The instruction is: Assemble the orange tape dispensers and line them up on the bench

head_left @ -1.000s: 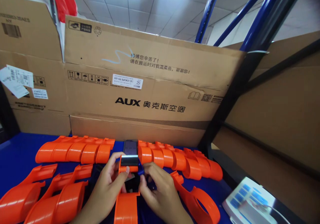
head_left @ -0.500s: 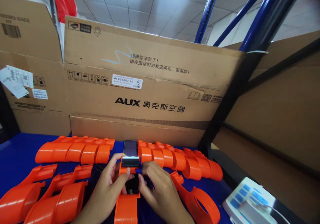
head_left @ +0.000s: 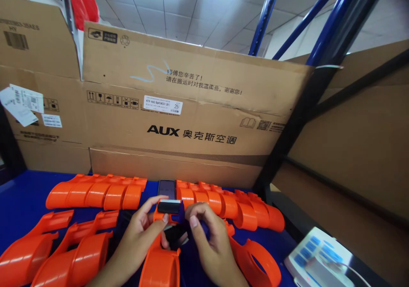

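Note:
My left hand (head_left: pixel 145 225) is closed on an orange packing-tape dispenser (head_left: pixel 159 265), its thumb pressed on the head. A white toothed cutter (head_left: pixel 169 201) and a black strip (head_left: pixel 168 207) cross the top of that head. Dark blue material (head_left: pixel 181 212) shows at the head's right side. My right hand (head_left: pixel 212 240) is just right of the head, its fingers curled, with something blue showing between thumb and fingers; what it holds is unclear. Below the head, a black part (head_left: pixel 176 235) is partly hidden by my left fingers.
Rows of orange dispensers stand at the back left (head_left: pixel 96 195) and back right (head_left: pixel 228 206). More lie at the near left (head_left: pixel 73 257) and near right (head_left: pixel 263 263). A phone (head_left: pixel 166 188) lies behind my hands. A white device with blue keys (head_left: pixel 316 253) is at right; cardboard (head_left: pixel 191 159) walls the back.
My right hand has moved slightly right, away from the dispenser's head. The dispenser has turned a little in my left hand, its lower end shifting left.

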Demonstrator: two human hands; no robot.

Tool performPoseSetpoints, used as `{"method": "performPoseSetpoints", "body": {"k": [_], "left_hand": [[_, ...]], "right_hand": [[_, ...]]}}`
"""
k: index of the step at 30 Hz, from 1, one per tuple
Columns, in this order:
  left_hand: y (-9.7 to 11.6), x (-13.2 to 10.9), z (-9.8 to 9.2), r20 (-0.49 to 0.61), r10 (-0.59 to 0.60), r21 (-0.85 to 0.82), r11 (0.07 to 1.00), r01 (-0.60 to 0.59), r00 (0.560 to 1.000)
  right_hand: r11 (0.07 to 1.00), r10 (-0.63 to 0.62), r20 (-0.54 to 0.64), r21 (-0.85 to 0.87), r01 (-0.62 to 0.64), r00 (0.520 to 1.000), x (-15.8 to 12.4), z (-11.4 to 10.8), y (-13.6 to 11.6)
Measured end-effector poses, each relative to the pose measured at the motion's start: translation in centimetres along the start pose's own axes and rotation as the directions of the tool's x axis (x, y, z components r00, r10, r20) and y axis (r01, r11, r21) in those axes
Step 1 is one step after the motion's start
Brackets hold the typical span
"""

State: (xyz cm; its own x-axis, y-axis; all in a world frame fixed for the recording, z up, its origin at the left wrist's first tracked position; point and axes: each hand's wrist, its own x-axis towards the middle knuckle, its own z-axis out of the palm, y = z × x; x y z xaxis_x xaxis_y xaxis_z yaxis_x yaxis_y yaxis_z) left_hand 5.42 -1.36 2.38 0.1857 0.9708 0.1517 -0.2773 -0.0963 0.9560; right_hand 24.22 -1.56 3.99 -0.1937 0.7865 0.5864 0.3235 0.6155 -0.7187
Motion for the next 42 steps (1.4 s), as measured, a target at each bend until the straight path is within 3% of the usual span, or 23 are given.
{"method": "performPoseSetpoints", "body": {"k": [2, 4, 7, 10, 13, 17, 23, 28, 34, 38, 42], "left_hand": [[0.3, -0.3, 0.4, 0.071, -0.048, -0.033, 0.998, 0.05, 0.996], [0.4, -0.7, 0.7, 0.15, -0.077, -0.094, 0.991, 0.091, 0.986], [0.4, -1.1, 1.0, 0.249, -0.111, -0.191, 0.968, 0.161, 0.962], [0.3, -1.4, 1.0, 0.286, -0.153, -0.243, 0.943, 0.226, 0.946], [0.4, -1.8, 0.8, 0.25, -0.124, -0.235, 0.954, 0.185, 0.96], [0.6, -2.4, 0.8, 0.123, -0.084, -0.198, 0.974, 0.107, 0.989], [0.6, -2.5, 1.2, 0.012, -0.097, -0.195, 0.976, 0.097, 0.995], [0.8, -2.5, 1.1, 0.014, -0.101, -0.184, 0.978, 0.102, 0.995], [0.8, -1.9, 0.5, -0.019, -0.078, -0.129, 0.989, 0.075, 0.997], [0.8, -0.9, -0.4, 0.039, -0.158, -0.267, 0.95, 0.163, 0.987], [1.7, -0.3, -1.1, -0.029, -0.2, -0.446, 0.879, 0.167, 0.979]], "right_hand": [[0.978, 0.129, -0.024, 0.171, -0.123, 0.991, -0.1, 0.1, -0.1], [0.926, 0.205, 0.068, 0.311, -0.215, 0.977, -0.1, 0.0, -0.5], [0.848, 0.187, 0.232, 0.452, -0.276, 0.955, -0.2, 0.0, -1.0], [0.839, 0.151, 0.238, 0.483, -0.251, 0.96, -0.3, 0.2, -0.9], [0.915, 0.138, 0.152, 0.359, -0.185, 0.979, -0.5, 0.7, -0.5], [0.963, 0.098, 0.106, 0.24, -0.121, 0.99, -0.8, 1.3, -0.5], [0.877, 0.144, 0.196, 0.429, -0.217, 0.97, -1.0, 2.1, -0.7], [0.814, 0.162, 0.209, 0.525, -0.25, 0.964, -1.0, 2.5, -0.8], [0.958, 0.117, 0.133, 0.245, -0.146, 0.984, -0.5, 1.2, -0.4], [0.994, 0.1, 0.091, -0.045, -0.096, 0.991, 0.2, -0.4, -0.8], [0.942, 0.031, 0.249, -0.33, 0.055, 0.968, 0.3, -1.5, -1.8]]}}
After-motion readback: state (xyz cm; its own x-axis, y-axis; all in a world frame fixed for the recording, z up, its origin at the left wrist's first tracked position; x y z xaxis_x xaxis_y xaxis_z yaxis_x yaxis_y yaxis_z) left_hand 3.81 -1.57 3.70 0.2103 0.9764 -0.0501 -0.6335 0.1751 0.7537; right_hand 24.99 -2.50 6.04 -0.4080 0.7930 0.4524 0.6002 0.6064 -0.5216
